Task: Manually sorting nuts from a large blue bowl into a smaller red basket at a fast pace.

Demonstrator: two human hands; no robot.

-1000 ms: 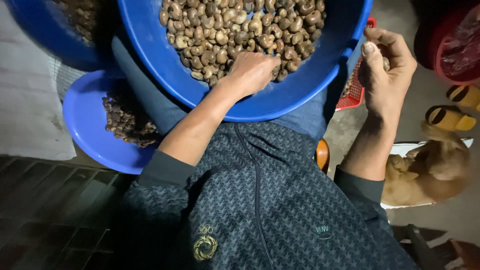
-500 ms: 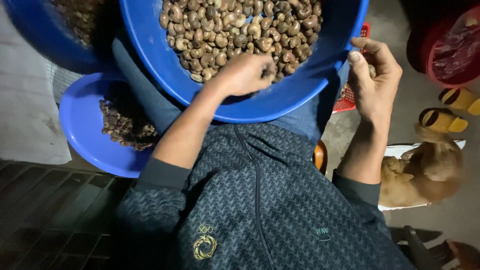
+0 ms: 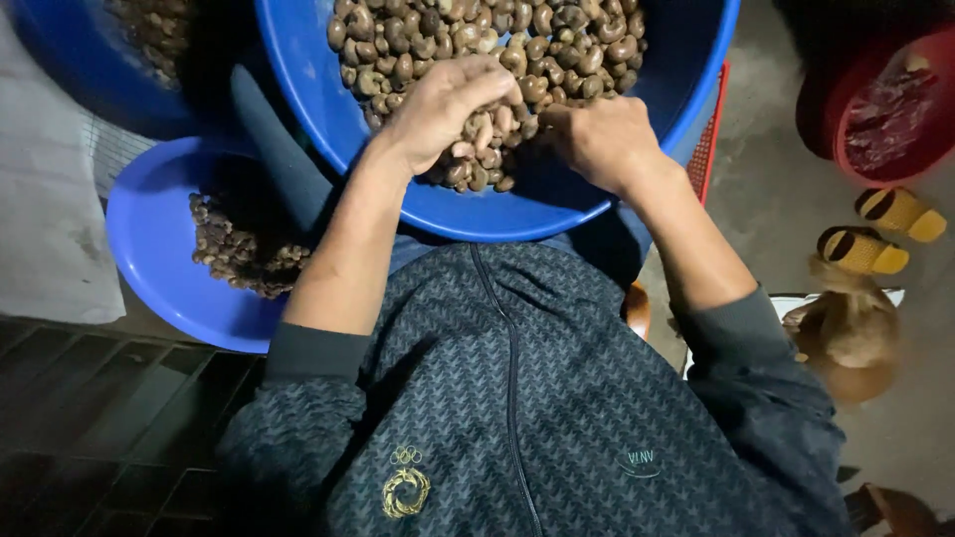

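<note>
Both hands in the big blue bowl [image 3: 637, 189] on the lap; left hand [image 3: 443, 104] cupped round a clump of nuts [image 3: 482, 134] near the front rim; right hand [image 3: 597, 139] curled just beside, grip hidden, can't tell. Smaller blue bowl [image 3: 149, 268] w/ darker nuts sits left, below.

Cashew nuts [image 3: 497, 40]: brown, kidney-shaped, unshelled, heaped loose in a big blue basin [image 3: 686, 70] resting on the lap. Heap is spread beyond and under both hands. A cluster of nuts is cupped under the curled fingers of the left hand [image 3: 443, 104], at the near edge of the heap. Right hand [image 3: 597, 139] is laid knuckles-up just beside it, touching the nuts; whether any nut is gripped cannot be told.
</note>
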